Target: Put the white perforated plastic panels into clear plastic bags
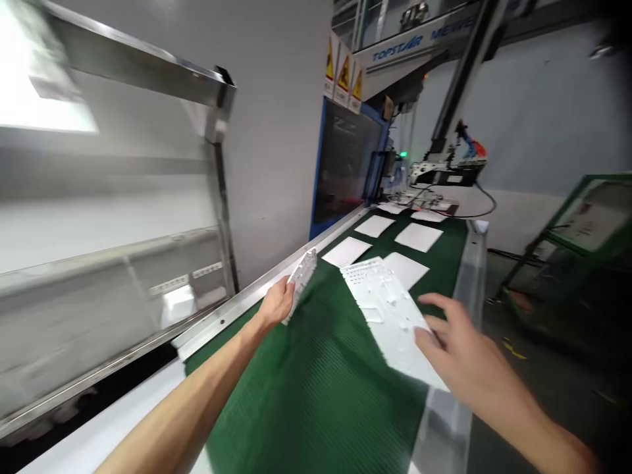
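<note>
White panels (395, 316), one each, left hand (277, 304), right hand (457, 345) (belt (316, 401): six more)

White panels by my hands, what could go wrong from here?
The right panel might slip, since the right grip looks open near its edge. It could scrape the flat panel seen just beyond it. The left panel, held at one edge by the left grip, may knock the side rail.

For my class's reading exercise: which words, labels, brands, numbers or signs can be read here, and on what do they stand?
"TOPSTAR": overhead beam.
"MEWE": same beam, blurred; any further letters unclear.
Three yellow-triangle warning signs: lettering too small to read.
White label on the black box: too small to read.
No numbers readable.
</note>
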The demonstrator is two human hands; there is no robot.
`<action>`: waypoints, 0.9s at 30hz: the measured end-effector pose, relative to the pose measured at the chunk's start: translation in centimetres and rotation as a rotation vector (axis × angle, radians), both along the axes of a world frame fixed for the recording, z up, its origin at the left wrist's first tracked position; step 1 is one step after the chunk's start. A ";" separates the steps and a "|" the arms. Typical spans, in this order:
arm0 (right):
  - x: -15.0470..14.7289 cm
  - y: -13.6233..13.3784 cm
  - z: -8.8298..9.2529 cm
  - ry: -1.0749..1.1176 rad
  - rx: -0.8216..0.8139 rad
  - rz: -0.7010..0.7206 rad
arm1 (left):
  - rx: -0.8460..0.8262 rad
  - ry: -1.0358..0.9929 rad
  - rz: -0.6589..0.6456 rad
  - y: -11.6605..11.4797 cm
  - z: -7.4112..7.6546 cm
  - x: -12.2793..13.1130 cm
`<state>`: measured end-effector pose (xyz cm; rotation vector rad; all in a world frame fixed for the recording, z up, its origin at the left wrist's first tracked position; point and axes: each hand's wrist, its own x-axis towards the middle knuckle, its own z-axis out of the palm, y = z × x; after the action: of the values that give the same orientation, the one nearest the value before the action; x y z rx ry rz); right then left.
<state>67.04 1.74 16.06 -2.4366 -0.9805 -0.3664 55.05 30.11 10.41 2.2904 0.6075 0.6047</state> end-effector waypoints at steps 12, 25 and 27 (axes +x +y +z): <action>-31.0 3.1 -7.7 -0.488 0.385 1.712 | -1.533 -0.445 0.311 -20.7 -6.4 -43.8; -43.8 -1.7 -14.7 -0.098 0.129 1.648 | -1.584 -1.144 0.437 -32.6 -10.2 -55.2; -45.6 -3.3 -16.6 0.395 0.088 1.266 | -1.568 -1.123 0.551 -33.0 -11.2 -55.5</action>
<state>21.47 -1.61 -0.57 -1.2959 -1.9384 0.4753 -0.50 -2.90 -0.81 0.1808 0.6849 0.9915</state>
